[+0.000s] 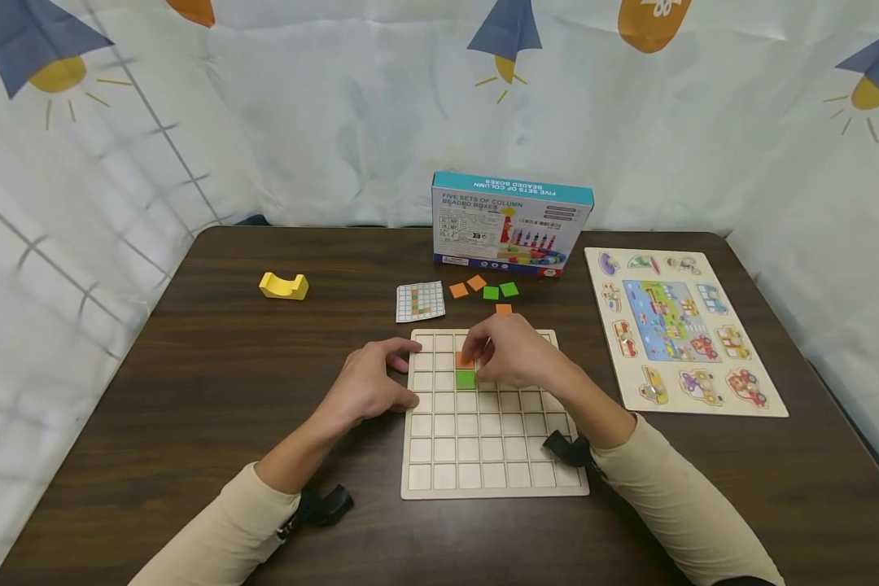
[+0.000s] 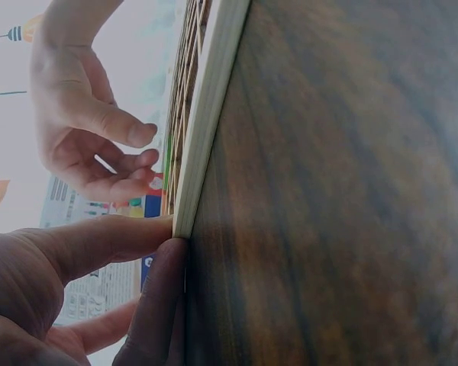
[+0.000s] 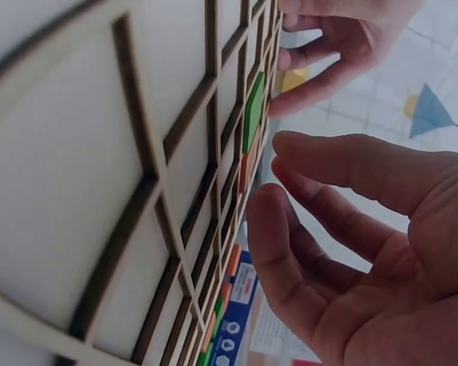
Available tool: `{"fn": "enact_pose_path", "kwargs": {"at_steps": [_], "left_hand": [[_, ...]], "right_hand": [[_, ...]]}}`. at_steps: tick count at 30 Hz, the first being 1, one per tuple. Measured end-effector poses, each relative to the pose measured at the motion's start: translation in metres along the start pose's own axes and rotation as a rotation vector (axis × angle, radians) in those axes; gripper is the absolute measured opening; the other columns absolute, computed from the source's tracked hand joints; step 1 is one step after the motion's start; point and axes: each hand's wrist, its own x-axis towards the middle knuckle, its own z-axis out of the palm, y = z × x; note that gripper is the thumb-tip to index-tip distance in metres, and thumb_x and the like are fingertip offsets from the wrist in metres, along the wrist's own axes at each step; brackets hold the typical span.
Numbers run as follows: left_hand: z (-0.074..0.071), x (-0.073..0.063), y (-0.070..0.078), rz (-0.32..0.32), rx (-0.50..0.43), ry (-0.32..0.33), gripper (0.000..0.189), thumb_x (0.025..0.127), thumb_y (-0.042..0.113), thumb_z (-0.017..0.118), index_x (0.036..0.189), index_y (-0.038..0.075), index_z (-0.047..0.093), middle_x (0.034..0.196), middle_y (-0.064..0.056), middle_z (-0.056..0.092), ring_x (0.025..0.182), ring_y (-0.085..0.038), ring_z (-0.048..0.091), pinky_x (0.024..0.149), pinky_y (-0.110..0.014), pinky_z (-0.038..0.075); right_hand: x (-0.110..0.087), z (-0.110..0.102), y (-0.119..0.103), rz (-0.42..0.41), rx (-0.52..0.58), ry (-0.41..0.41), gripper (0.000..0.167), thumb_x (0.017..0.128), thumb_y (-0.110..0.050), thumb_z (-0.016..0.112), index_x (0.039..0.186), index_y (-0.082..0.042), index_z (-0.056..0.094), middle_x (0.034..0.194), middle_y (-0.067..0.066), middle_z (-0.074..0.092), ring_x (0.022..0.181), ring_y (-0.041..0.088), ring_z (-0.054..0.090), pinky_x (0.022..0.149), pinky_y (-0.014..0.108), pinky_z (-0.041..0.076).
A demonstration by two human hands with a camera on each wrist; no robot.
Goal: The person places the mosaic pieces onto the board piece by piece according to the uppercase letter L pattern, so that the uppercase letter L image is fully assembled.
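Observation:
A square wooden grid board lies on the table. Along its left edge, my left hand rests its spread thumb and fingers. In the left wrist view, those fingers touch the board's pale side. My right hand is over the upper part of the board, its fingertips at an orange tile. Directly below that tile, a green tile sits in a grid square. The right wrist view has the right hand's thumb and fingers bent and apart, with nothing between them.
Behind the board lie a pattern card, loose orange tiles and green tiles. A printed box stands at the back. A picture puzzle is at the right, a yellow curved block at the left.

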Motion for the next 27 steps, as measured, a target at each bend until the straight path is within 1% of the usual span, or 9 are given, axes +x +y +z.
{"fn": "enact_pose_path", "kwargs": {"at_steps": [3,8,13,16,18,22,24,27], "left_hand": [[0.0,0.0,0.0,-0.003,0.003,-0.003,0.071,0.07,0.001,0.089,0.136,0.018,0.068,0.111,-0.011,0.067,0.099,-0.029,0.057,0.066,-0.03,0.052],[0.001,0.001,0.0,-0.001,-0.009,-0.002,0.072,0.07,-0.001,0.089,0.136,0.018,0.068,0.111,-0.012,0.067,0.098,-0.029,0.059,0.064,-0.03,0.054],[0.001,0.0,-0.001,0.027,0.005,0.015,0.071,0.068,-0.001,0.088,0.134,0.017,0.069,0.108,-0.011,0.068,0.096,-0.028,0.059,0.064,-0.03,0.053],[0.001,0.0,-0.003,0.029,0.007,0.017,0.071,0.068,-0.001,0.088,0.134,0.017,0.069,0.108,-0.011,0.068,0.095,-0.028,0.059,0.064,-0.03,0.052],[0.001,-0.001,-0.003,0.03,0.008,0.017,0.071,0.068,-0.001,0.087,0.134,0.018,0.069,0.108,-0.011,0.068,0.096,-0.028,0.059,0.065,-0.03,0.052],[0.001,0.0,-0.003,0.036,0.008,0.021,0.071,0.068,-0.001,0.088,0.134,0.018,0.069,0.108,-0.011,0.069,0.097,-0.028,0.06,0.066,-0.03,0.053],[0.002,0.001,-0.003,0.037,0.003,0.022,0.071,0.068,-0.001,0.088,0.134,0.017,0.069,0.108,-0.011,0.069,0.097,-0.028,0.06,0.065,-0.03,0.054],[0.002,0.001,-0.002,0.034,-0.004,0.02,0.072,0.067,-0.002,0.088,0.134,0.017,0.069,0.108,-0.011,0.069,0.096,-0.028,0.06,0.064,-0.029,0.054]], "right_hand": [[0.0,-0.004,0.003,0.005,-0.013,0.007,0.02,0.079,-0.001,0.081,0.096,-0.012,0.078,0.091,0.002,0.074,0.084,0.017,0.065,0.077,0.031,0.056],[0.001,-0.012,0.008,0.017,-0.001,0.034,0.021,0.081,-0.002,0.082,0.1,-0.011,0.079,0.094,0.004,0.075,0.086,0.018,0.066,0.077,0.033,0.057],[0.002,-0.017,0.016,0.023,0.015,0.084,0.02,0.082,-0.002,0.079,0.1,-0.011,0.079,0.089,0.003,0.073,0.083,0.019,0.065,0.076,0.034,0.055],[0.002,-0.021,0.02,0.044,0.023,0.107,0.02,0.082,-0.002,0.079,0.1,-0.012,0.08,0.087,0.002,0.073,0.083,0.019,0.065,0.077,0.035,0.055],[0.003,-0.023,0.022,0.05,0.025,0.117,0.021,0.083,-0.003,0.078,0.102,-0.011,0.08,0.09,0.003,0.074,0.085,0.019,0.066,0.079,0.037,0.056],[0.007,-0.029,0.029,0.051,0.032,0.132,0.022,0.084,-0.003,0.077,0.106,-0.009,0.079,0.102,0.008,0.075,0.091,0.021,0.068,0.085,0.04,0.058],[0.009,-0.031,0.032,0.06,0.037,0.137,0.022,0.085,-0.004,0.077,0.107,-0.009,0.079,0.105,0.009,0.074,0.094,0.023,0.067,0.087,0.041,0.057],[0.01,-0.034,0.036,0.063,0.05,0.155,0.023,0.086,-0.004,0.077,0.108,-0.009,0.078,0.105,0.01,0.074,0.096,0.023,0.067,0.088,0.041,0.057]]}}
